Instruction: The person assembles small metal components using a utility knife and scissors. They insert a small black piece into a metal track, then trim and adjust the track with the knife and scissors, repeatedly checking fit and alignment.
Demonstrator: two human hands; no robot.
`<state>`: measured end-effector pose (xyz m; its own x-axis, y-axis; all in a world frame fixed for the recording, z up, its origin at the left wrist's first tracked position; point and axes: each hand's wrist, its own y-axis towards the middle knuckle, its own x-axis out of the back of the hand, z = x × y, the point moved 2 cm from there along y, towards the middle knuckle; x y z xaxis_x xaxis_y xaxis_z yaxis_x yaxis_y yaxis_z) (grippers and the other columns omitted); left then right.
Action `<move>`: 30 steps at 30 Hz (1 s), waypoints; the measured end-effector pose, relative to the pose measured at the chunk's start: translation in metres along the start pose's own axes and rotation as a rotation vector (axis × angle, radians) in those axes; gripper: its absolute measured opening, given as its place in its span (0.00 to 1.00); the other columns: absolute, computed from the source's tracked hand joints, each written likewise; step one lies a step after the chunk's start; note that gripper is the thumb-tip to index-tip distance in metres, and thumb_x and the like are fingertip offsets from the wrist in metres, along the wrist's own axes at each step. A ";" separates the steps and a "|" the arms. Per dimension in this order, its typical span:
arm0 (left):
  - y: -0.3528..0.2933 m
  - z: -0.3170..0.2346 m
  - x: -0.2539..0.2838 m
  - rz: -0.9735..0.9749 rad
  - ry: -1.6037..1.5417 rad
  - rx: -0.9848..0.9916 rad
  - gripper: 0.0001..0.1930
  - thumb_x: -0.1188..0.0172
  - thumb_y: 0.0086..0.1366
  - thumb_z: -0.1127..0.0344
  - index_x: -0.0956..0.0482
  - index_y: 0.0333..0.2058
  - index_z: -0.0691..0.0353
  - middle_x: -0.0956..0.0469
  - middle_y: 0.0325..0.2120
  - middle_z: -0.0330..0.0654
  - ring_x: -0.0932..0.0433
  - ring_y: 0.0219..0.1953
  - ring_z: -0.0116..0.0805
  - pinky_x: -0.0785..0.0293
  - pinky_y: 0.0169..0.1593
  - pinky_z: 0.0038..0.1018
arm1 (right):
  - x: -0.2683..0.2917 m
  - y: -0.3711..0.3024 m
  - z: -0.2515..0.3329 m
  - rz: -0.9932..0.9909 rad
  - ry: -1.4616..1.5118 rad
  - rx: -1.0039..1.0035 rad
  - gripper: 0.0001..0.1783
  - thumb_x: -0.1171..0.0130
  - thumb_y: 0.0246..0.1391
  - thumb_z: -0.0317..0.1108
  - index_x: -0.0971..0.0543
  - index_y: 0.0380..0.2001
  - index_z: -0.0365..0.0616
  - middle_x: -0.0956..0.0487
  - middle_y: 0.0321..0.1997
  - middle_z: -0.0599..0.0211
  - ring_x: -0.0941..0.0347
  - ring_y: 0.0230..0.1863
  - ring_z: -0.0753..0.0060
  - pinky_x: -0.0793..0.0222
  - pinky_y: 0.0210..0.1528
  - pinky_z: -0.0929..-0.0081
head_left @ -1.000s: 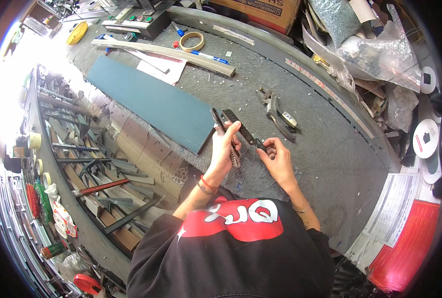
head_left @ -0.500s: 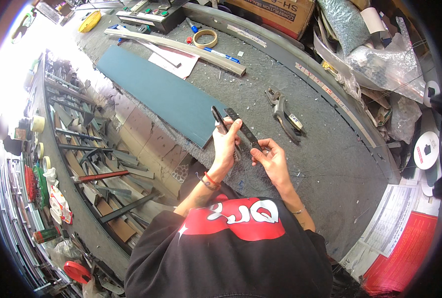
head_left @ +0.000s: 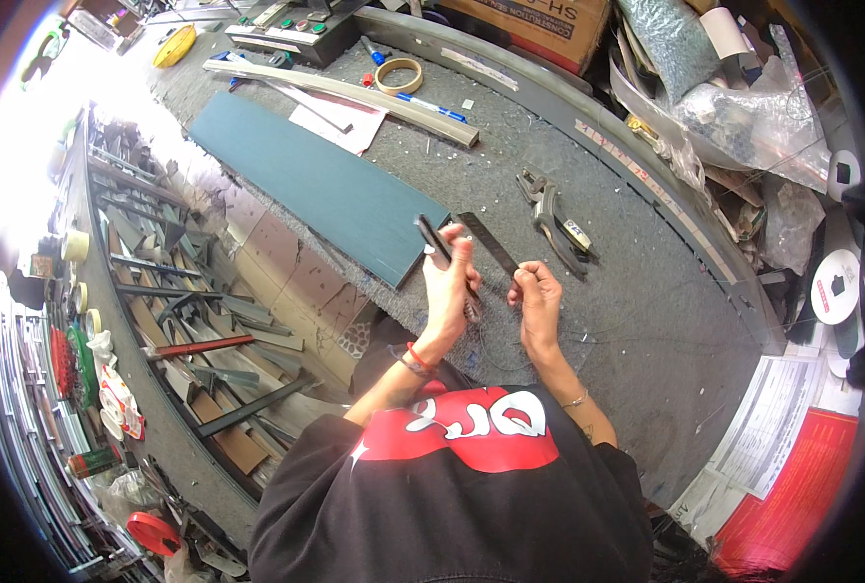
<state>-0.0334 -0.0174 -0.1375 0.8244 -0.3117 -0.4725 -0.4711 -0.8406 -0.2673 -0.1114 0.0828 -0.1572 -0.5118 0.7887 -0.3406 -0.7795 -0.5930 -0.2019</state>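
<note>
Left hand (head_left: pixel 445 291) was closed round a slim dark tool (head_left: pixel 426 229); right fingers pinched a dark flat strip (head_left: pixel 490 243) slanting up beside the left fingertips. Contact there: couldn't tell. Tool and strip were both in hand, neither set down; work looked part-way. Just beyond the left hand, a blue-green board (head_left: pixel 316 185) crowded the space. Past the right, a grey clamp-like tool (head_left: pixel 546 218); farther out, a tape roll (head_left: pixel 384 78).
</note>
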 end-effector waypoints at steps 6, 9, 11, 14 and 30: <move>0.048 -0.039 0.023 -0.126 -0.678 -0.032 0.29 0.57 0.58 0.33 0.37 0.25 0.58 0.38 0.21 0.37 0.35 0.26 0.31 0.30 0.36 0.28 | 0.008 -0.011 0.016 0.049 -0.044 0.028 0.04 0.51 0.49 0.27 0.28 0.23 0.41 0.32 0.16 0.75 0.38 0.17 0.85 0.41 0.20 0.86; 0.057 -0.061 0.026 -0.004 -0.690 -0.170 0.30 0.58 0.57 0.32 0.38 0.22 0.57 0.39 0.20 0.36 0.36 0.28 0.32 0.32 0.43 0.30 | 0.002 -0.019 0.016 0.107 -0.049 0.016 0.04 0.51 0.48 0.26 0.29 0.21 0.41 0.32 0.15 0.74 0.38 0.16 0.86 0.43 0.20 0.86; 0.056 -0.070 0.021 0.069 -0.686 -0.211 0.30 0.59 0.56 0.30 0.41 0.21 0.56 0.41 0.20 0.35 0.39 0.27 0.30 0.35 0.41 0.27 | 0.000 -0.019 0.016 0.118 -0.046 -0.004 0.05 0.50 0.47 0.25 0.29 0.20 0.40 0.31 0.16 0.74 0.38 0.16 0.86 0.43 0.20 0.86; 0.051 -0.076 0.013 0.146 -0.673 -0.200 0.30 0.59 0.57 0.30 0.43 0.21 0.56 0.44 0.20 0.35 0.43 0.26 0.29 0.38 0.37 0.25 | 0.001 -0.017 0.015 0.122 -0.047 0.004 0.04 0.48 0.48 0.27 0.28 0.22 0.40 0.32 0.18 0.77 0.39 0.19 0.89 0.44 0.20 0.88; 0.035 -0.047 -0.010 0.177 -0.454 -0.081 0.32 0.61 0.56 0.30 0.38 0.27 0.59 0.41 0.20 0.36 0.39 0.23 0.28 0.39 0.30 0.25 | -0.013 -0.023 0.023 0.309 -0.168 -0.025 0.07 0.44 0.52 0.31 0.29 0.28 0.39 0.32 0.19 0.78 0.40 0.18 0.90 0.46 0.20 0.89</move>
<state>-0.0437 -0.0648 -0.1027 0.5055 -0.2434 -0.8278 -0.5509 -0.8295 -0.0924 -0.0951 0.0905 -0.1270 -0.7759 0.5859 -0.2339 -0.5706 -0.8099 -0.1361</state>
